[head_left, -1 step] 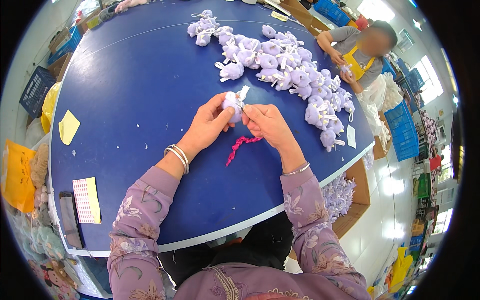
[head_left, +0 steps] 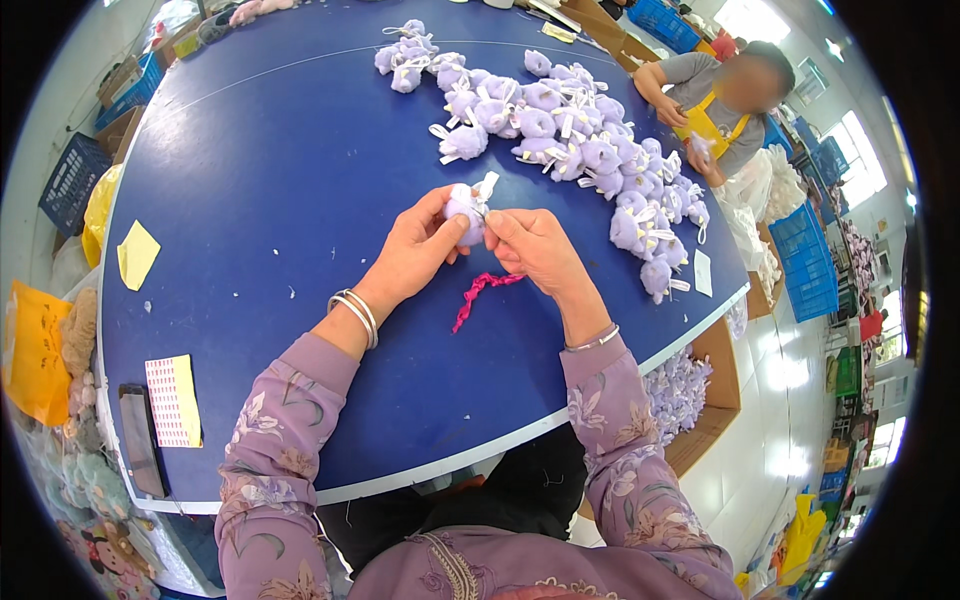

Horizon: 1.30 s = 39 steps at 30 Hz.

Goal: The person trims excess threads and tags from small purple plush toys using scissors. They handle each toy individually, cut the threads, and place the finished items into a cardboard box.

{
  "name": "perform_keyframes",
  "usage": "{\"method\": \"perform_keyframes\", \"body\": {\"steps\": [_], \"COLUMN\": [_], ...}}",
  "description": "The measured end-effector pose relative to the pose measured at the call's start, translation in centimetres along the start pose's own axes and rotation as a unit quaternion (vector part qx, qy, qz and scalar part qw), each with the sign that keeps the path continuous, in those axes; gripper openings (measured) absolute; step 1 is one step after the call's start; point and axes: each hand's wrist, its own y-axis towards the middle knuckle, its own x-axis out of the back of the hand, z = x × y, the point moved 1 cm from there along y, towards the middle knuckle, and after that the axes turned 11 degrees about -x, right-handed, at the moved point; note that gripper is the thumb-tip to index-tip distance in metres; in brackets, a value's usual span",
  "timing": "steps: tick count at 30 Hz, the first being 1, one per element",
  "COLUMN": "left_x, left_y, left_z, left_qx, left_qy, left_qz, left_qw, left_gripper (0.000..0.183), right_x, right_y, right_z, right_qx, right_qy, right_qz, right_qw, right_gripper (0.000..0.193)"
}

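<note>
Over the middle of the table, my left hand is closed round a small lilac plush toy with a white ribbon loop sticking up from it. My right hand pinches at the toy's right side, thumb and forefinger pressed together. A thin dark sliver shows by those fingertips, too small to name. Below the hands a twisted bright pink cord lies on the blue table, its right end reaching under my right hand.
Many similar lilac plush toys are heaped beyond my hands to the right. A co-worker in a yellow apron handles one at the far right. Yellow paper, a sticker sheet and a phone lie left. A cardboard box stands lower right.
The co-worker's hands have shifted slightly, the lower one moving a little with the toy. My own hands and the toy in them look the same.
</note>
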Motion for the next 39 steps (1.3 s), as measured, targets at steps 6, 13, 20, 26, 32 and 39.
{"method": "perform_keyframes", "body": {"steps": [6,13,20,26,32,39], "left_x": [0.6,0.1,0.2,-0.1,-0.4,0.0], "left_y": [0.5,0.3,0.1,0.1,-0.2,-0.3], "left_z": [0.5,-0.5,-0.4,-0.4,-0.4,-0.9], "left_qx": [0.019,0.019,0.002,0.008,0.002,0.037], "left_qy": [-0.038,-0.041,-0.026,-0.029,-0.029,-0.040], "left_qz": [-0.056,-0.022,-0.005,0.005,0.026,0.061], "left_qw": [0.998,0.999,1.000,1.000,0.999,0.997], "left_gripper": [0.034,0.035,0.038,0.039,0.043,0.042], "right_x": [-0.9,-0.7,-1.4,-1.9,-1.9,-0.9], "right_y": [-1.7,-1.3,-0.6,-0.9,-0.9,-0.5], "right_z": [1.1,1.3,0.4,0.9,1.1,0.9], "right_qx": [0.079,0.172,0.181,0.190,0.200,0.161], "right_qy": [0.000,-0.035,-0.119,-0.154,-0.198,-0.144], "right_qz": [0.072,-0.105,-0.181,-0.197,-0.207,-0.210], "right_qw": [0.994,0.979,0.959,0.949,0.937,0.953], "right_gripper": [0.042,0.020,0.010,0.017,0.018,0.019]}}
